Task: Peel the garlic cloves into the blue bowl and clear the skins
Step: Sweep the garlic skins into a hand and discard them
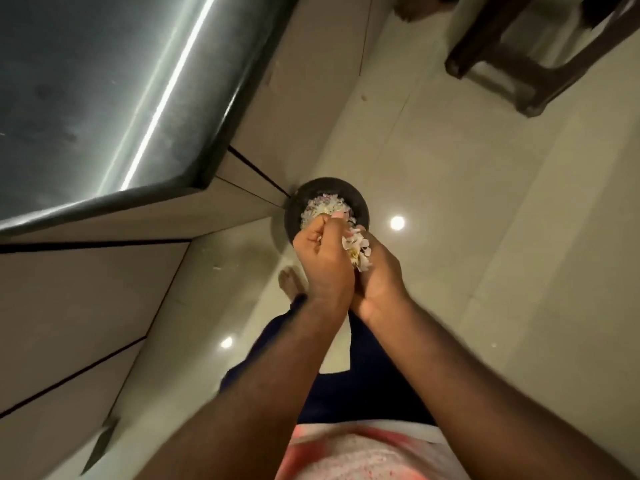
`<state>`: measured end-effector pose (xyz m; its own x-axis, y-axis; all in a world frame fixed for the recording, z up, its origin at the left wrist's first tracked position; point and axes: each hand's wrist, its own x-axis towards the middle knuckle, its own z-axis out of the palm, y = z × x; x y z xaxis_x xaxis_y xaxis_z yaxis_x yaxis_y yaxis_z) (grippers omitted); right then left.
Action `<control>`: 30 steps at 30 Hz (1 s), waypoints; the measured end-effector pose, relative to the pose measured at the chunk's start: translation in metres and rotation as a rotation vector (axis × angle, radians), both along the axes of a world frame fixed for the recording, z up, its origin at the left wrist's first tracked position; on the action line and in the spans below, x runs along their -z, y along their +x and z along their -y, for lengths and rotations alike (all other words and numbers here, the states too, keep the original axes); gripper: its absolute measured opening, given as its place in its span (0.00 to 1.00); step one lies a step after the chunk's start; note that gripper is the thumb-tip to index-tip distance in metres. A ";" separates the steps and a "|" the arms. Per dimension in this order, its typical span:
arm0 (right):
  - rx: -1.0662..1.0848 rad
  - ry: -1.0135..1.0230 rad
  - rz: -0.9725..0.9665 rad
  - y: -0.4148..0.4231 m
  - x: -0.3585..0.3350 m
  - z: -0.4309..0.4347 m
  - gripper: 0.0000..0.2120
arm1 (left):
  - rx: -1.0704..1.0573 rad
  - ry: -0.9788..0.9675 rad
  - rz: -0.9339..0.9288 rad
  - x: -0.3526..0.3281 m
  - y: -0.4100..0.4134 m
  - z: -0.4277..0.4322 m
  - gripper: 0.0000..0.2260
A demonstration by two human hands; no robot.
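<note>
Tiled floor (pixel 457 188): left hand (pixel 322 261), right hand (pixel 379 285) cup garlic skins (pixel 356 251) over bin (pixel 323 188) (dark).

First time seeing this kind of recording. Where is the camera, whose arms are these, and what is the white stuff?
There is no machine here. A single camera worn on a person's head looks down at their own bare arms. They stand on a tiled floor beside a dark countertop. The right hand cups a bunch of papery garlic skins. The left hand, its fingers curled, is pressed against them. Under the hands, a dark round container on the floor holds a pile of skins. A bare foot and a dark stool also show.
</note>
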<state>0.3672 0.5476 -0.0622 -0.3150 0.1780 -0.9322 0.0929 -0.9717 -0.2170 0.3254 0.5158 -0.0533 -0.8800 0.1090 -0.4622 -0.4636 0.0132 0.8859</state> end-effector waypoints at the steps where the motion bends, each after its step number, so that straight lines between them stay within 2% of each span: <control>1: -0.003 -0.013 0.016 -0.004 0.012 -0.003 0.16 | -0.012 -0.020 0.049 0.012 -0.003 -0.001 0.14; 6: 0.004 -0.037 0.072 -0.033 0.082 -0.014 0.14 | -0.084 -0.096 0.468 0.100 -0.031 0.000 0.09; 8: 0.006 -0.025 0.105 -0.046 0.110 -0.018 0.13 | -0.006 -0.226 0.588 0.143 -0.045 0.005 0.22; 11: -0.053 -0.011 0.164 -0.062 0.170 -0.025 0.13 | 0.044 -0.259 0.684 0.204 -0.065 0.004 0.25; 16: -0.142 -0.039 0.210 -0.072 0.260 -0.040 0.04 | 0.300 -0.373 0.686 0.278 -0.091 0.002 0.18; 19: -0.141 -0.052 0.215 -0.067 0.302 -0.046 0.17 | 0.397 -0.429 0.737 0.313 -0.105 0.006 0.19; 21: -0.122 -0.098 0.181 -0.061 0.319 -0.049 0.21 | 0.457 -0.428 0.764 0.327 -0.112 0.011 0.23; 26: -0.040 -0.122 0.148 -0.047 0.331 -0.046 0.20 | 0.420 -0.427 0.723 0.330 -0.119 0.016 0.27; 28: -0.011 -0.139 0.164 -0.048 0.324 -0.041 0.23 | 0.529 -0.491 0.539 0.321 -0.112 0.011 0.26; 30: 0.001 -0.155 0.176 -0.054 0.314 -0.037 0.26 | 0.712 -0.497 0.208 0.306 -0.094 0.007 0.24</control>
